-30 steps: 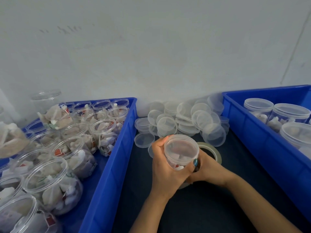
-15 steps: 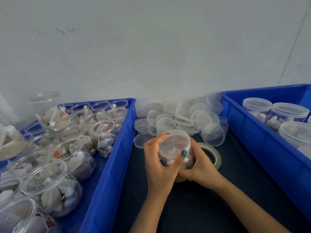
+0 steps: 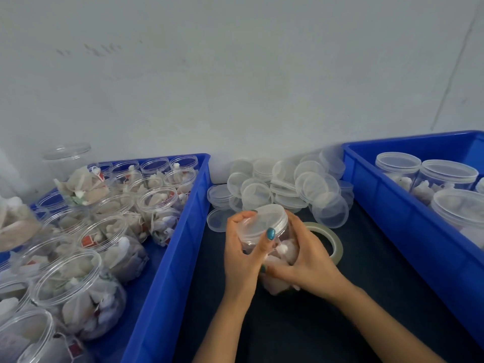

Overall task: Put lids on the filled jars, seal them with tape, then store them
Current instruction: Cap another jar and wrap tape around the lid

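A clear filled jar (image 3: 281,251) tilts to the left above the dark table, between both hands. Its translucent lid (image 3: 264,221) sits on the mouth. My left hand (image 3: 245,254) grips the lid, thumb across its top and fingers round the far rim. My right hand (image 3: 307,263) wraps round the jar's body from the right and below. A roll of clear tape (image 3: 331,241) lies flat just behind my right hand, partly hidden by it.
A blue bin (image 3: 180,239) on the left holds several open filled jars (image 3: 78,292). A blue bin (image 3: 387,205) on the right holds lidded jars (image 3: 445,179). A heap of loose lids (image 3: 285,184) lies against the white wall. Dark table (image 3: 301,328) runs between the bins.
The jar has tipped from upright to leaning left and away. My left hand has slid up onto the lid; my right hand has shifted lower round the jar's body.
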Motion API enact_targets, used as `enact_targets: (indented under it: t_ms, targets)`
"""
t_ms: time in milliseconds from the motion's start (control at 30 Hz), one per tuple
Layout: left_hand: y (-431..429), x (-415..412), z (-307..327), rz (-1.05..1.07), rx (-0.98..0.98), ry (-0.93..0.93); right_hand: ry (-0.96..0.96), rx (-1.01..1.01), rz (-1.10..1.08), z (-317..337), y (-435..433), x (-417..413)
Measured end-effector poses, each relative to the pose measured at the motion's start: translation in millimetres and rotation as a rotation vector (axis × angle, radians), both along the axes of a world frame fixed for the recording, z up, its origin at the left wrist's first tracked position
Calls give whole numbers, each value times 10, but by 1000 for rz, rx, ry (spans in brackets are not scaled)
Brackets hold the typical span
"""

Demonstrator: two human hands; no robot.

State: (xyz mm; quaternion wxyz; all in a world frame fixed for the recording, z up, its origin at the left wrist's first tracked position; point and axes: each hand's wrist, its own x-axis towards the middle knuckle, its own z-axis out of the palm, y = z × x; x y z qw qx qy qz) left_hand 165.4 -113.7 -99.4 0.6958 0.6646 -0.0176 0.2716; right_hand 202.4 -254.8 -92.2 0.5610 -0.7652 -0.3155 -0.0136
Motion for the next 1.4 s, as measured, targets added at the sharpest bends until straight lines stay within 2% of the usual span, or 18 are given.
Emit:
enact_targets:
  t_ms: [100, 200, 267, 333, 433, 500, 567, 700, 800, 867, 933, 1033, 1100, 1400]
  targets:
    - [26, -7, 22, -179, -194, 98, 326, 147, 154, 13, -18, -1]
    - [60, -2, 4, -262, -284, 155, 430, 219, 188, 9, 23, -32]
    - [85, 10, -3, -232, -271, 144, 397, 219, 137, 14, 51, -53]
    - [107, 27, 11, -162, -243, 142, 264, 161, -39, 13, 54, -59]
    - [105, 58, 29, -84, -152, 161, -118, -142, -341, 32, 64, -99]
    - [103, 75, 22, -85, -124, 179, -285, -285, -380, 24, 88, -125]
    - [124, 91, 5, -72, -135, 188, -246, -273, -313, 4, 92, -126]
    - [167, 87, 1, -87, -169, 177, 231, 18, 39, -25, 51, -49]
    - [163, 70, 10, -82, -168, 184, 338, 111, 121, -14, 37, -16]
    - [161, 68, 23, -73, -171, 185, 308, 87, 73, -18, 41, -12]
    - [160, 72, 23, -91, -166, 175, 201, 16, -83, -33, 44, -22]
    - [136, 73, 30, -68, -115, 171, -111, -196, -312, -35, 77, -76]
    - [123, 69, 31, -47, -73, 171, -280, -290, -348, -44, 89, -94]
    - [138, 24, 30, 12, 81, 95, -184, -160, -205, -76, 20, -29]
